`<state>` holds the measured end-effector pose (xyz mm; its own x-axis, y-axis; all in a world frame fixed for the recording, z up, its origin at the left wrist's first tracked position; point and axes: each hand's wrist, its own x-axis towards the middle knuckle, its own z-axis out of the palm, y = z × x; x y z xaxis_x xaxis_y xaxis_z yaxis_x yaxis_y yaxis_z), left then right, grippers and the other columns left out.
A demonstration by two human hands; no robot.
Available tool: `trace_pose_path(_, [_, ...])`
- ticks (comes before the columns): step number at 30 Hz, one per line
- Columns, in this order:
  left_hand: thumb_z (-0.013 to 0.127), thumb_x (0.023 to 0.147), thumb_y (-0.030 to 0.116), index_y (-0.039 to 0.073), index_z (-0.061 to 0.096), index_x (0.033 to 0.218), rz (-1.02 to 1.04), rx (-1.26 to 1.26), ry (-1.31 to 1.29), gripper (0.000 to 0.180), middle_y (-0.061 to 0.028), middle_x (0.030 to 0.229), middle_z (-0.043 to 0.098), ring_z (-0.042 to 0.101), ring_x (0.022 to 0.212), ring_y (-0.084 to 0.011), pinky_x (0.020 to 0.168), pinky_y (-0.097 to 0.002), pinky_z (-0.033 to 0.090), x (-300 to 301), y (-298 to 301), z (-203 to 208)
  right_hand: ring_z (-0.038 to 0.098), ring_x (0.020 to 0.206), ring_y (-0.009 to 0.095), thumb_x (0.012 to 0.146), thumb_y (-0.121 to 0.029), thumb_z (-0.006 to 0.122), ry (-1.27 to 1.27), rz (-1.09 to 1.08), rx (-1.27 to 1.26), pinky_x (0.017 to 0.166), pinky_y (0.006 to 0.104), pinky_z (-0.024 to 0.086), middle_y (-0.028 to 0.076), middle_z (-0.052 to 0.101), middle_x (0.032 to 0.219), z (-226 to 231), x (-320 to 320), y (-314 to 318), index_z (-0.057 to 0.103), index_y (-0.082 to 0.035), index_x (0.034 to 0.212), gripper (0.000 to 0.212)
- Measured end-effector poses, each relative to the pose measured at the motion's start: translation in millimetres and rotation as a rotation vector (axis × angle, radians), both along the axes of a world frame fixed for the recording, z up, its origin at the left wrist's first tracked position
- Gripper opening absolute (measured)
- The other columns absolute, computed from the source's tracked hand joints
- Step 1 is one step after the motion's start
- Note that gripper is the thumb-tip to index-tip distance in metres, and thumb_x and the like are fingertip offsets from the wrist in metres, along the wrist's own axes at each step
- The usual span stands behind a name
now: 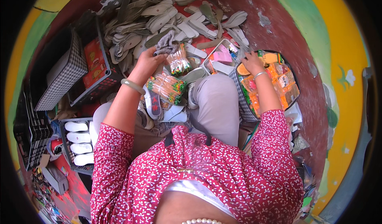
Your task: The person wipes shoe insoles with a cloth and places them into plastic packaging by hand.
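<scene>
My left hand (pixel 149 61) is closed at the edge of a grey knotted cloth bundle (pixel 166 44), gripping it. Beside and below that hand are two tied bundles of thin sticks with green and orange ends, an upper bundle (pixel 178 61) and a lower bundle (pixel 165 88). My right hand (pixel 252 63) is over the upper left corner of a checked basket (pixel 243 100) filled with orange packets (pixel 281 76). Its fingers are bent around something pale and see-through that I cannot make out.
A large heap of pale shoe soles (pixel 161 15) covers the floor ahead. A clear tray (pixel 215 59) holds a pink box (pixel 223 56). At left are a black crate (pixel 104 63) and another crate (pixel 65 144) with white soles. A dark red wall (pixel 288 29) curves at right.
</scene>
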<state>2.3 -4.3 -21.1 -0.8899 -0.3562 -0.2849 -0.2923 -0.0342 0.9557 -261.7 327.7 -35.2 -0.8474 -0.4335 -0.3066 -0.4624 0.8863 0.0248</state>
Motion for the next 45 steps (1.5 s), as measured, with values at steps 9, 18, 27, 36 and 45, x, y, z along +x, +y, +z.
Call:
trace_pose_path(9, [0.059, 0.091, 0.023, 0.000, 0.053, 0.109, 0.056, 0.092, 0.219, 0.030, -0.0068, 0.089, 0.063, 0.062, 0.080, -0.0120, 0.063, -0.0254, 0.052, 5, -7, 21, 0.057, 0.095, 0.015, 0.080, -0.033, 0.071, -0.837, 0.297, -1.191, 0.087, 0.0282, 0.044, 0.013, 0.058, 0.115, 58, 144, -202, 0.036, -0.003, 0.137, 0.073])
trace_pose_path(18, [0.059, 0.090, 0.014, 0.003, 0.038, 0.138, -0.220, 0.098, 0.447, 0.053, -0.0130, 0.120, 0.058, 0.060, 0.100, -0.0187, 0.087, -0.0312, 0.047, 17, -12, 45, 0.063, 0.082, 0.023, 0.078, -0.003, 0.054, -1.361, -0.368, -1.839, 0.075, 0.0350, 0.054, 0.011, 0.064, 0.089, 40, 110, -218, 0.057, 0.004, 0.100, 0.023])
trace_pose_path(27, [0.055, 0.088, 0.013, 0.001, 0.062, 0.105, 0.112, -0.159, -0.107, 0.022, -0.0081, 0.091, 0.067, 0.063, 0.078, -0.0151, 0.065, -0.0281, 0.052, -3, -34, -42, 0.062, 0.086, 0.027, 0.075, -0.005, 0.052, -1.044, -0.378, -2.074, 0.073, 0.0392, 0.052, 0.012, 0.064, 0.091, 50, 69, -180, 0.059, 0.001, 0.091, 0.019])
trace_pose_path(36, [0.053, 0.080, 0.022, 0.004, 0.061, 0.116, -0.225, -0.565, -0.626, 0.040, -0.0206, 0.114, 0.061, 0.058, 0.107, -0.0335, 0.094, -0.0372, 0.044, 15, 16, -232, 0.062, 0.088, 0.025, 0.084, -0.032, 0.053, -1.045, -0.465, -2.177, 0.083, 0.0378, 0.049, 0.008, 0.067, 0.095, 83, 104, -200, 0.063, -0.007, 0.097, 0.030])
trace_pose_path(45, [0.053, 0.082, 0.015, 0.004, 0.054, 0.121, -0.057, -0.451, -0.733, 0.041, -0.0215, 0.119, 0.057, 0.055, 0.112, -0.0346, 0.095, -0.0399, 0.044, 7, 21, -279, 0.061, 0.089, 0.031, 0.085, -0.032, 0.045, -0.865, -0.630, -2.231, 0.082, 0.0527, 0.049, 0.011, 0.065, 0.096, 74, 83, -205, 0.063, -0.006, 0.098, 0.035])
